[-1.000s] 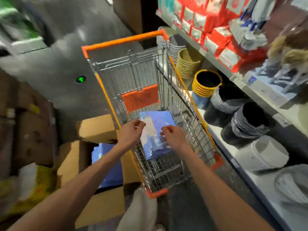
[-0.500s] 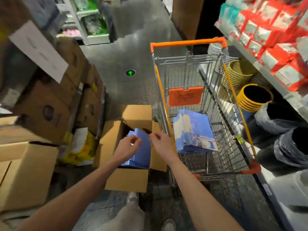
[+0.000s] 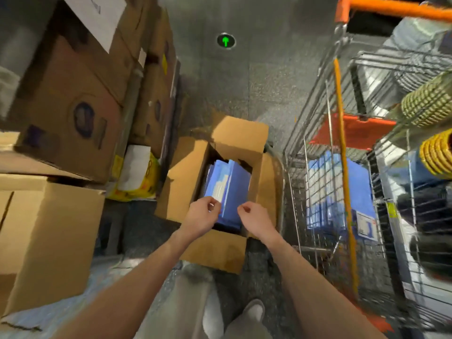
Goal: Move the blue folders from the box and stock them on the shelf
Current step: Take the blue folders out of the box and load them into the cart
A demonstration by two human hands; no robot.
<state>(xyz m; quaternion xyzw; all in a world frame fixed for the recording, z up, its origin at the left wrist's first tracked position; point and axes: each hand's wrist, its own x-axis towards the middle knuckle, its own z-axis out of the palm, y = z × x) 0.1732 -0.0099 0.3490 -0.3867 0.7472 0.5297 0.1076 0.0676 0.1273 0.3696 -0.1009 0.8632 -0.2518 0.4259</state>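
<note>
Blue plastic folders (image 3: 228,187) stand on edge inside the open brown cardboard box (image 3: 186,172). Grip a small bundle at both near corners and lift straight up. The left hand (image 3: 201,215) curls its fingers at a folder edge, perhaps pinching it. The right hand (image 3: 254,217) hovers curled, empty.

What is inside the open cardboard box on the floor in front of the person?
Blue folders lean on edge inside the cardboard box. The left hand and right hand cover their near ends; the box's bottom and the folder count are hidden.
</note>
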